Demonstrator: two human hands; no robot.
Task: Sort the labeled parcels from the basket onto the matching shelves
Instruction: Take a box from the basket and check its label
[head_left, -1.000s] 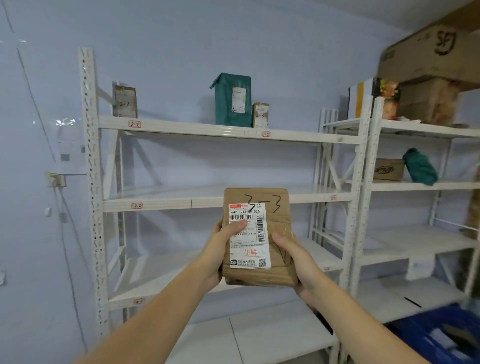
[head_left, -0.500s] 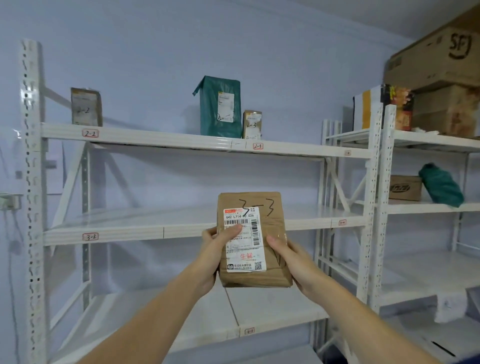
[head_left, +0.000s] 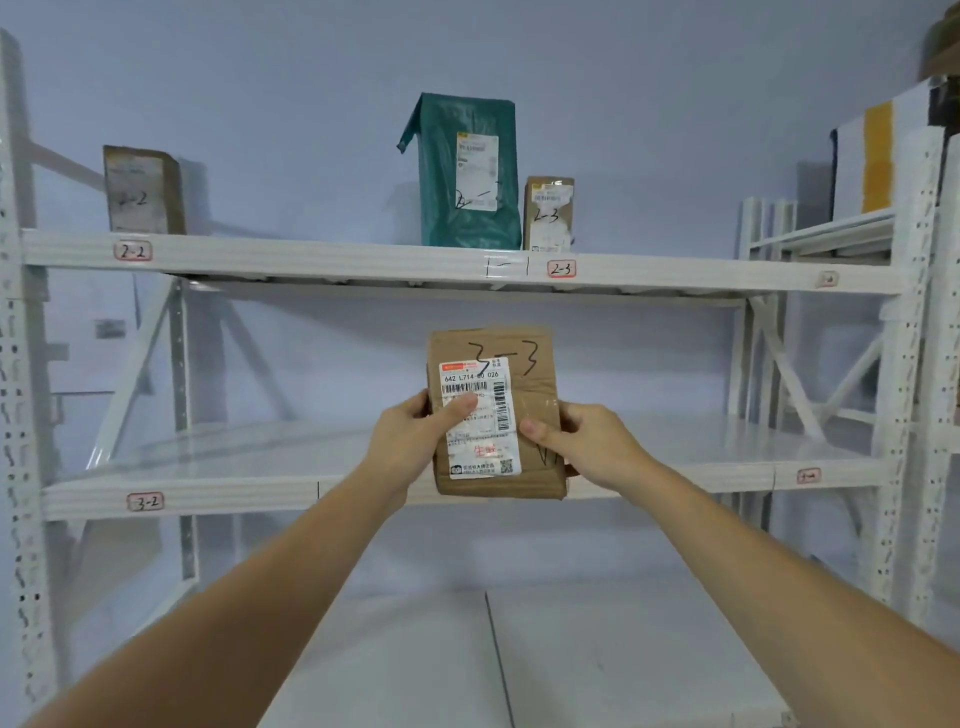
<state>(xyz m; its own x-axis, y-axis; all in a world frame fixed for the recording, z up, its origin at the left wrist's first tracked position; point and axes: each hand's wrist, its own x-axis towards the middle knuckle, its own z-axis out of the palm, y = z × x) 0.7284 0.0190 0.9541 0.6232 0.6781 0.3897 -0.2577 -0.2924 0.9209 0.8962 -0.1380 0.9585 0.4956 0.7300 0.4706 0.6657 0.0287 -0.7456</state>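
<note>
I hold a brown parcel (head_left: 524, 353) upright in front of the white rack, hand-marked "3-3", with a white shipping label on its face. My left hand (head_left: 410, 441) grips its left edge, thumb on the label. My right hand (head_left: 587, 447) grips its right edge. Behind it runs the middle shelf (head_left: 218, 493), tagged "3-2" (head_left: 145, 502) at the left, with another small tag (head_left: 808, 475) at the right that I cannot read. The upper shelf (head_left: 322, 260) carries tags "2-2" (head_left: 133, 251) and "2-3" (head_left: 561, 268).
On the upper shelf stand a brown parcel marked "2-2" (head_left: 141, 189), a teal bag parcel (head_left: 467, 171) and a small brown box marked "2-3" (head_left: 548, 213). A lower shelf (head_left: 597, 660) lies under my arms. A second rack (head_left: 919, 312) with a white-and-yellow box (head_left: 878, 156) adjoins at the right.
The view has come closer to the rack and shifted right. The parcel stays in both hands and now sits level with the middle shelf's front edge.
</note>
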